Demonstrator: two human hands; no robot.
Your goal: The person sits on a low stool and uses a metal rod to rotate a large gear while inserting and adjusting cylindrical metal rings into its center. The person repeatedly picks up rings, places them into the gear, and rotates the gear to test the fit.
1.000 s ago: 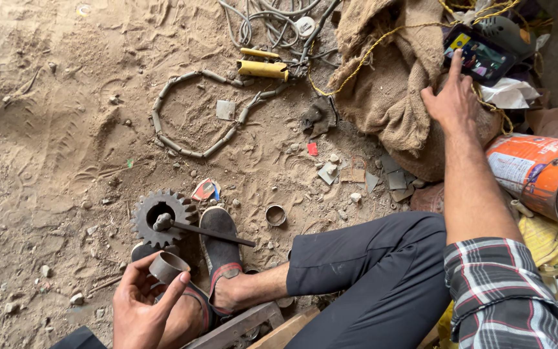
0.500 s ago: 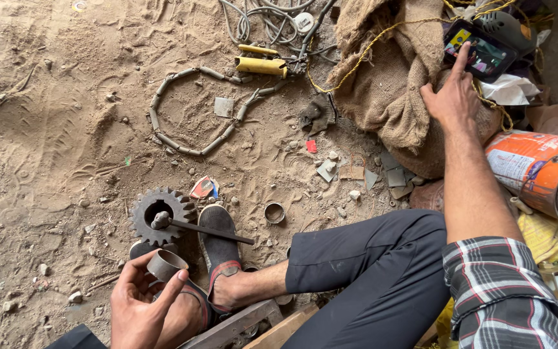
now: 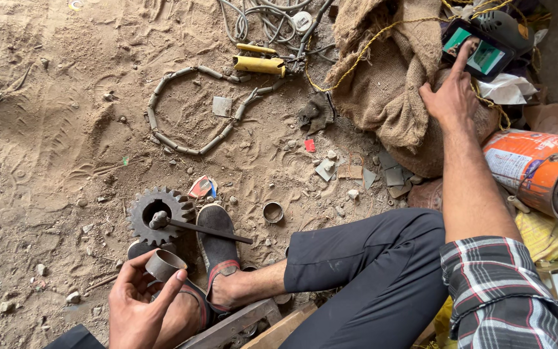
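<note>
Left hand holds a metal ring; right hand has moved up to a phone on the sacking.

Person seated on the sandy floor. Left hand low in view, its grip closed around a short metal ring, thumb and fingers pinching the wall, just above the sandalled foot. Gear wheel lies flat in the sand beside that foot, a rod through its hub. Right hand stretched out over the burlap sack, forefinger now touching the phone screen; half a second back it lay a little short. Grip open, holding nothing. Ring unmoved meanwhile. Orange tin on its side near the right forearm.
</note>
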